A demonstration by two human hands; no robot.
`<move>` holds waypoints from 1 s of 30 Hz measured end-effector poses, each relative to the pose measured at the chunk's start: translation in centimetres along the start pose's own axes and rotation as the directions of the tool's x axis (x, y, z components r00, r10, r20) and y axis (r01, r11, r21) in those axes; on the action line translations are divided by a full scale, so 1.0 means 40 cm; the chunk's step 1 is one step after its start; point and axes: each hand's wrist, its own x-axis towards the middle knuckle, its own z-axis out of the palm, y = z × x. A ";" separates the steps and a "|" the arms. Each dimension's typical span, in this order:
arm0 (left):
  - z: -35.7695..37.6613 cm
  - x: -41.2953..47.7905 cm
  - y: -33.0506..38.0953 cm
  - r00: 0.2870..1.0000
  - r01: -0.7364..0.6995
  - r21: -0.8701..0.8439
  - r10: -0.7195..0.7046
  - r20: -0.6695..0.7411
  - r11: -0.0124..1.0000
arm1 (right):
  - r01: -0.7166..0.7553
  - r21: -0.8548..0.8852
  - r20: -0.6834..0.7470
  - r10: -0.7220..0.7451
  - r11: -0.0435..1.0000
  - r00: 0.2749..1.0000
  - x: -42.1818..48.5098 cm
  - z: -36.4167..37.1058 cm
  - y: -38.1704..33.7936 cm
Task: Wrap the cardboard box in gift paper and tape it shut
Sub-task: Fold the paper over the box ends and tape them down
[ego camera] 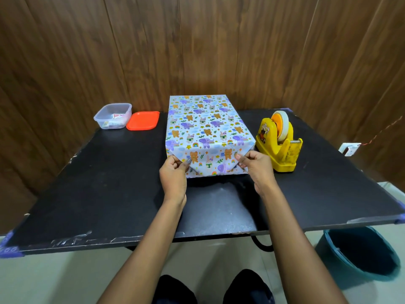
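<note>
The cardboard box [205,126] stands in the middle of the black table, fully covered in pale blue gift paper printed with bears, elephants and rainbows. Its near end flap [210,161] is folded down into a tapered shape. My left hand [174,174] pinches the flap's left folded edge, and my right hand [255,166] pinches the right one. A yellow tape dispenser [278,143] with a roll of tape stands just right of the box, close to my right hand.
A clear plastic container [112,116] with small items and its orange lid [142,120] sit at the table's back left. The black table [98,189] ends near my knees. A teal bucket [361,253] stands on the floor at the right.
</note>
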 end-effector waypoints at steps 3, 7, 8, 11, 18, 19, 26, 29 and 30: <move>0.005 0.008 -0.015 1.000 0.010 0.072 -0.009 -0.013 0.997 | 0.022 -0.010 -0.020 -0.022 1.000 1.000 -0.008 0.018 0.013; 0.011 0.014 -0.025 0.998 -0.016 0.174 0.027 -0.056 0.985 | 0.033 -0.109 -0.107 -0.044 0.993 0.993 0.000 0.034 0.036; 0.013 0.011 -0.025 0.997 -0.028 0.200 0.041 -0.062 0.979 | 0.034 -0.138 -0.120 -0.051 0.990 0.991 0.002 0.036 0.040; 0.025 0.001 -0.026 0.994 -0.034 0.245 0.059 -0.092 0.969 | 0.043 -0.185 -0.137 -0.069 0.982 0.988 0.003 0.043 0.047; 0.034 -0.011 -0.061 0.992 -0.003 0.293 0.040 -0.119 0.956 | 0.068 -0.238 -0.127 -0.100 0.969 0.987 -0.002 0.039 0.047; 0.034 -0.010 -0.064 0.991 -0.004 0.301 0.044 -0.125 0.954 | 0.072 -0.244 -0.125 -0.105 0.967 0.987 -0.004 0.039 0.048; 0.036 0.000 -0.078 0.992 0.043 0.243 -0.014 -0.122 0.969 | 0.099 -0.271 -0.059 -0.119 0.957 0.991 0.001 0.031 0.057; 0.034 0.001 -0.074 0.991 0.070 0.299 -0.033 -0.126 0.952 | 0.117 -0.329 -0.037 -0.136 0.937 0.990 0.001 0.031 0.060; 0.034 0.001 -0.070 0.991 0.075 0.322 -0.036 -0.126 0.944 | 0.123 -0.361 -0.033 -0.145 0.924 0.989 0.001 0.030 0.060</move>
